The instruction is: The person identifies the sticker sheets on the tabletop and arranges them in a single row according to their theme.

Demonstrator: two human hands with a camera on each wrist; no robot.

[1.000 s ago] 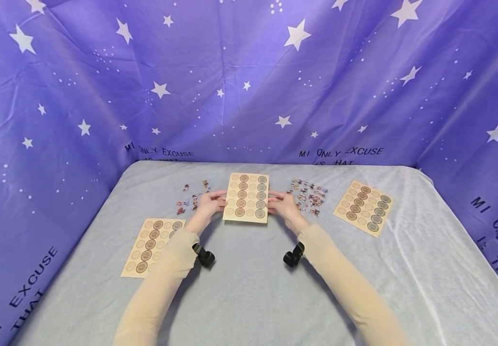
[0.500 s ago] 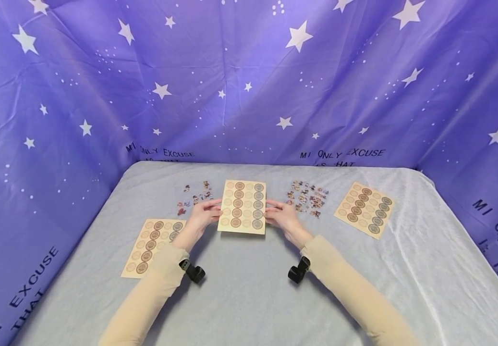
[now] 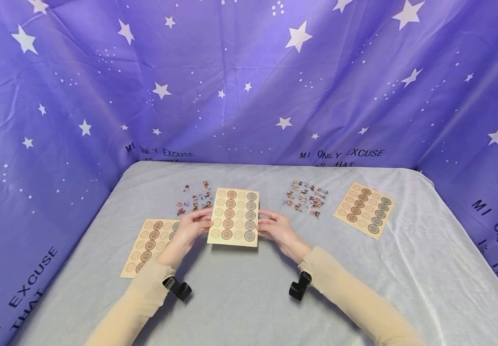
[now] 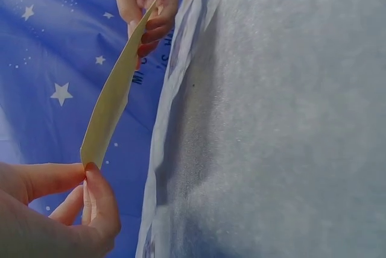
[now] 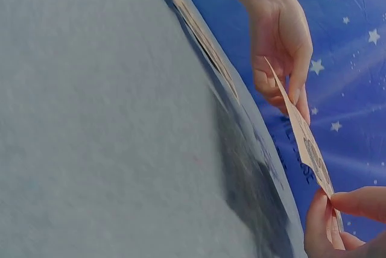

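Observation:
A cream sticker sheet (image 3: 234, 216) with columns of round printed labels is held up between my two hands. My left hand (image 3: 188, 233) pinches its left edge, thumb and fingers on opposite faces. The right edge is gripped the same way by my right hand (image 3: 281, 233). In the left wrist view the sheet (image 4: 111, 101) stands edge-on and slightly bowed, raised off the cloth, with a shadow beside it. The right wrist view also shows the sheet (image 5: 304, 140) pinched at both edges.
A similar sheet (image 3: 145, 240) lies at the left, partly under my left forearm, and another sheet (image 3: 363, 209) lies at the right. Small colourful figure cutouts lie in a left group (image 3: 194, 199) and a right group (image 3: 305, 198). A purple starry curtain (image 3: 249, 96) surrounds the grey cloth-covered table (image 3: 240, 298).
Both hands have brought the held sheet toward me and a little to the left. The other sheets and the small cutouts stay where they were.

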